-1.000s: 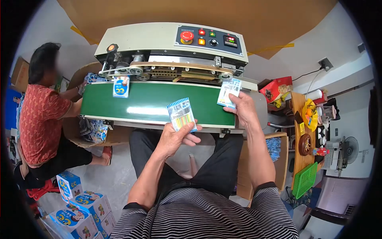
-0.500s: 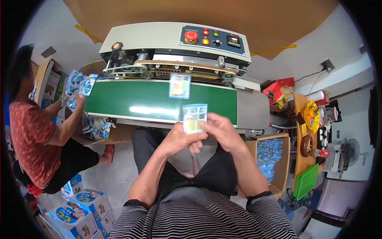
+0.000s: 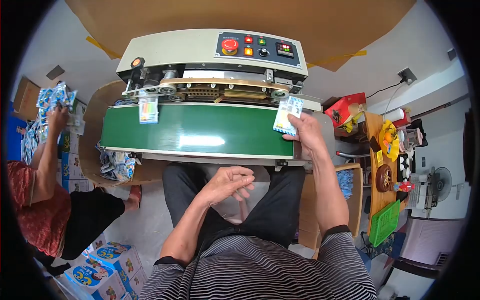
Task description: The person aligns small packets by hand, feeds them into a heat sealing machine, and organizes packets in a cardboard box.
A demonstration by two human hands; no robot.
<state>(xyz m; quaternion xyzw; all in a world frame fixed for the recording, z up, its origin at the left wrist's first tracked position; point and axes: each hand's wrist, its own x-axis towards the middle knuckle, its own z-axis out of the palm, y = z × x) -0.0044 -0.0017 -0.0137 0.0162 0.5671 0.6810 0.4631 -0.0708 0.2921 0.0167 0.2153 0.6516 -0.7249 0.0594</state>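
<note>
My right hand [image 3: 308,131] pinches a small clear packet [image 3: 286,112] with blue edges and printed markings. It holds the packet by its lower right side, over the right end of the green conveyor belt [image 3: 200,125], just below the sealing machine's [image 3: 165,52] feed end. In front of my lap, my left hand [image 3: 227,184] is empty, its fingers loosely bent and apart. Another packet [image 3: 148,111], with coloured stripes inside, lies at the belt's left, its top edge at the machine's rollers.
At the left a co-worker [image 3: 42,200] reaches toward a pile of blue packets [image 3: 57,100]. Boxes of packets stand below the belt, including an open carton [image 3: 352,200] at the right. A wooden table [image 3: 372,170] carries a green basket [image 3: 385,223]. Printed boxes [image 3: 112,255] stand at lower left.
My right hand has carried the packet up and right to the belt, leaving my left hand empty. The other packet has travelled left along the belt. The co-worker's hands have moved to the packet pile.
</note>
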